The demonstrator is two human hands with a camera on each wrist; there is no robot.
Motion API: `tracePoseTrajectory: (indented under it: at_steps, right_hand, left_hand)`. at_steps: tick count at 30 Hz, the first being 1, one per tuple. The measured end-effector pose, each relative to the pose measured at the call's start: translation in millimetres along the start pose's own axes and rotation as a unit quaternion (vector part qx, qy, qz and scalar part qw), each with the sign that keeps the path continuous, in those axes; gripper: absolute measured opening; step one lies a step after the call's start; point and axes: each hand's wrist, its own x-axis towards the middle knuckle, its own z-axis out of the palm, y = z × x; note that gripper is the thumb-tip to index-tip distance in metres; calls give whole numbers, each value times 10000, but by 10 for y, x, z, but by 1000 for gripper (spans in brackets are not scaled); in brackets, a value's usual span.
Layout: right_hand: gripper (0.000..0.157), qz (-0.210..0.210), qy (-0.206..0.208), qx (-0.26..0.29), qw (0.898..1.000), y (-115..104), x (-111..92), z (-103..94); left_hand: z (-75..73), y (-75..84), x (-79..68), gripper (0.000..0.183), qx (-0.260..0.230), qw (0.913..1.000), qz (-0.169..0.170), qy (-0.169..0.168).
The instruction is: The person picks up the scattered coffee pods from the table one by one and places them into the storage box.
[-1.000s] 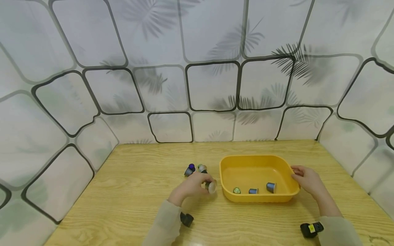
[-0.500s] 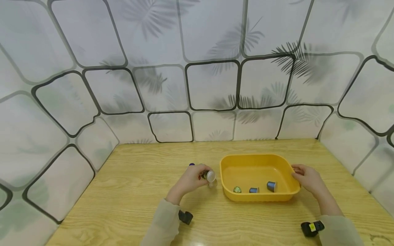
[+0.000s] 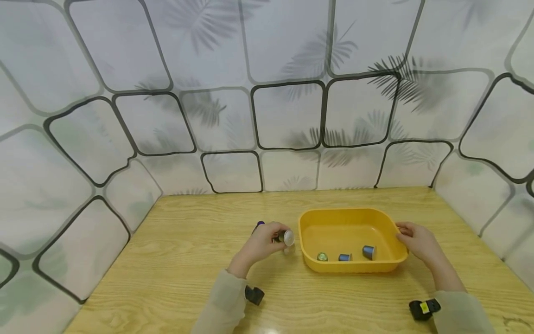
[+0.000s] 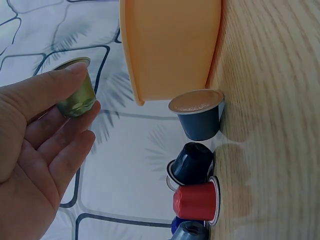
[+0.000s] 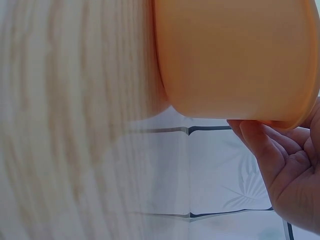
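Note:
My left hand pinches a green coffee capsule between thumb and fingers, raised above the table, its pale lid towards the head camera. Below it, in the left wrist view, a grey-blue capsule stands lid up. Beside that lie a dark navy capsule, a red capsule and blue ones, mostly hidden behind my hand in the head view. With my right hand I hold the right rim of a yellow tray. Inside it lie a green capsule and two blue capsules.
The wooden table runs back to a patterned fabric wall that also encloses both sides. The tray's left wall rises just right of my left hand and the capsules on the table.
My left hand has moved up and away with the green capsule, then slightly right towards the tray. The right hand keeps its hold on the tray rim.

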Motion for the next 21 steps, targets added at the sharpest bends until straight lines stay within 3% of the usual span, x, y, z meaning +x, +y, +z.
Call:
tracePoseTrajectory:
  at_steps: [15, 21]
  right_hand:
    - [42, 5, 72, -39, 10000, 14, -3, 5]
    - [41, -26, 109, -23, 9999, 35, 17, 14]
  left_hand:
    - [57, 110, 181, 30, -153, 9982, -401, -409]
    - [79, 137, 299, 29, 349, 9972, -200, -634]
